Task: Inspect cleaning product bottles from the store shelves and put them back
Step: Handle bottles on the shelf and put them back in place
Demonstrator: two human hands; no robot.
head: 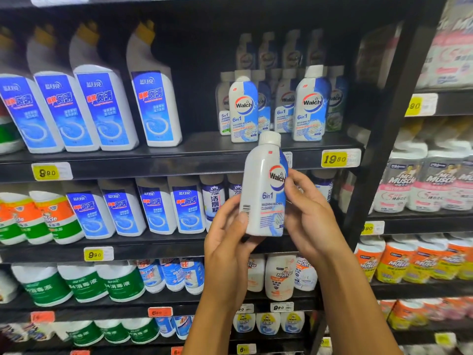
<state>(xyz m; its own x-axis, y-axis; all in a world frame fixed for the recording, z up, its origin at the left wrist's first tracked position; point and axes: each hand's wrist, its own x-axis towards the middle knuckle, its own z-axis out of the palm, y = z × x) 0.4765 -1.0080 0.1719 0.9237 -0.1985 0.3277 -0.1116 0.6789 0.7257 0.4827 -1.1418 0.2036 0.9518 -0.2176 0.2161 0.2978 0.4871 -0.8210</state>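
I hold a white Walch washing machine cleaner bottle (263,185) upright in front of the shelves, its white cap on top and its barcode side turned left. My left hand (227,234) grips its lower left side with the thumb on the label. My right hand (307,211) holds its right side, fingers curled behind it. More Walch bottles (309,103) stand on the upper shelf (179,160), with a gap between the two front ones.
Blue-labelled toilet cleaner bottles (102,108) fill the upper shelf's left and the shelf below. Green disinfectant bottles (84,283) sit lower down. A black upright post (378,139) separates a right-hand rack of Mr Muscle bottles (409,185). Yellow price tags (335,158) line the shelf edges.
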